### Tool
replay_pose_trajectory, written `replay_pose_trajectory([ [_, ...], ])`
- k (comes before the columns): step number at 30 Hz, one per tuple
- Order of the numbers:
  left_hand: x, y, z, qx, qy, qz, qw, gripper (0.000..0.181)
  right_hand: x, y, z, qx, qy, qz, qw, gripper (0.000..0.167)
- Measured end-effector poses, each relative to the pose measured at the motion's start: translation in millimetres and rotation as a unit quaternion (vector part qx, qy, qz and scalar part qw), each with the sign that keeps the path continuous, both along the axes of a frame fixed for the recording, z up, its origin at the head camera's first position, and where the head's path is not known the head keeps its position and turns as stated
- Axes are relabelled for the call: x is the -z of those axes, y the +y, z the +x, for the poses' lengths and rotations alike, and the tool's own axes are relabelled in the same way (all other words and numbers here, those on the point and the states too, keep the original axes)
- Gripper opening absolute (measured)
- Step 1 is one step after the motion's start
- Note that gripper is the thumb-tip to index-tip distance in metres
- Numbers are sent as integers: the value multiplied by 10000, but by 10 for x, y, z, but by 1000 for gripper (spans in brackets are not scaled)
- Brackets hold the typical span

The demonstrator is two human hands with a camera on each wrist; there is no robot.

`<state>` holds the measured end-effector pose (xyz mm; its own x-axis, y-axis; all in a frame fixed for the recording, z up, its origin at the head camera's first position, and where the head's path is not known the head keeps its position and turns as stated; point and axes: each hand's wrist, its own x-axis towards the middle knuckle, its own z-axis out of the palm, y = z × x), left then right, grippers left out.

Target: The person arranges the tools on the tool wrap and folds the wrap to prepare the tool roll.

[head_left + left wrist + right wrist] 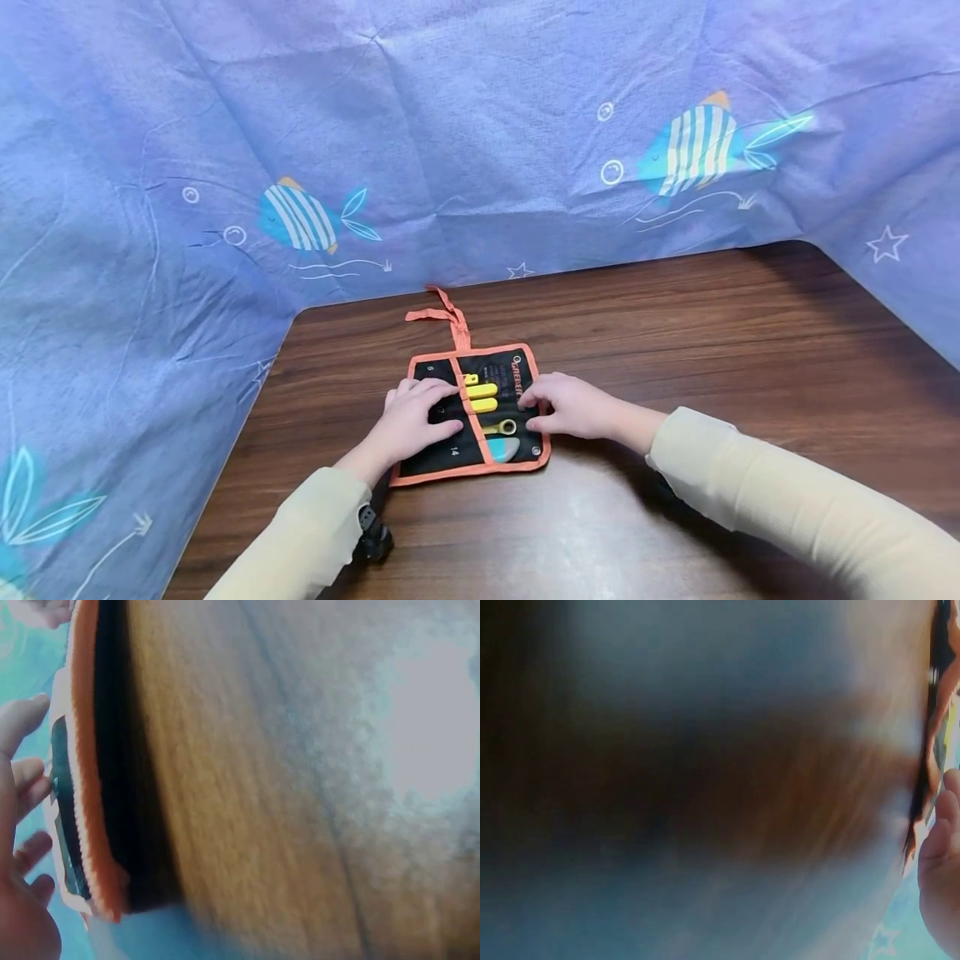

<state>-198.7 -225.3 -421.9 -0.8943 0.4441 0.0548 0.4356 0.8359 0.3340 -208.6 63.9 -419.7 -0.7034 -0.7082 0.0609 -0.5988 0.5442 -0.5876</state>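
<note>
A black tool pouch (467, 457) with orange trim lies unrolled on the table in the head view. Two yellow handles (483, 398), a ring-ended wrench (506, 427) and a teal-and-grey rounded handle (504, 450) stick out of its pockets. My left hand (412, 417) rests over the pouch's left part, thumb and fingers spread apart. At the right edge, the fingers of my right hand (577, 407) bend loosely over the pouch, with a gap between thumb and fingers. Both wrist views catch the hands beside the orange trim (88, 772); the right one is blurred.
Orange tie straps (459, 329) extend from the pouch's far edge across the brown wooden table (675, 333). A blue cloth (480, 125) with fish prints hangs behind and at both sides. A black device (375, 540) sits under the left wrist.
</note>
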Motion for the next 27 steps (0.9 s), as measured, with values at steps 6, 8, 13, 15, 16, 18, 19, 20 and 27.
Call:
replay_pose_trajectory([
  [6,-23,-82,115,305,-152,478,9983,41,35,-109,118,-463,369,-98,9982,30],
  [8,-25,-82,162,463,-218,563,9971,38,37,-141,144,-505,390,-88,9979,30],
  [13,1,-56,257,773,-368,658,9942,33,23,-206,188,-535,365,-23,9979,30],
  [15,15,-46,285,853,-423,650,9933,32,18,-219,203,-580,349,-10,9977,30],
  [16,22,-43,299,876,-452,625,9932,32,15,-225,208,-610,352,-7,9975,29],
  [18,33,-39,322,920,-488,600,9928,32,12,-230,215,-665,392,13,9970,28],
  [19,36,-37,333,940,-495,596,9925,32,12,-231,217,-692,428,34,9967,28],
  [20,41,-36,341,968,-480,595,9924,31,14,-233,216,-720,482,56,9962,27],
  [27,46,-17,371,1142,-268,456,9921,33,4,-229,220,-730,606,128,9954,27],
])
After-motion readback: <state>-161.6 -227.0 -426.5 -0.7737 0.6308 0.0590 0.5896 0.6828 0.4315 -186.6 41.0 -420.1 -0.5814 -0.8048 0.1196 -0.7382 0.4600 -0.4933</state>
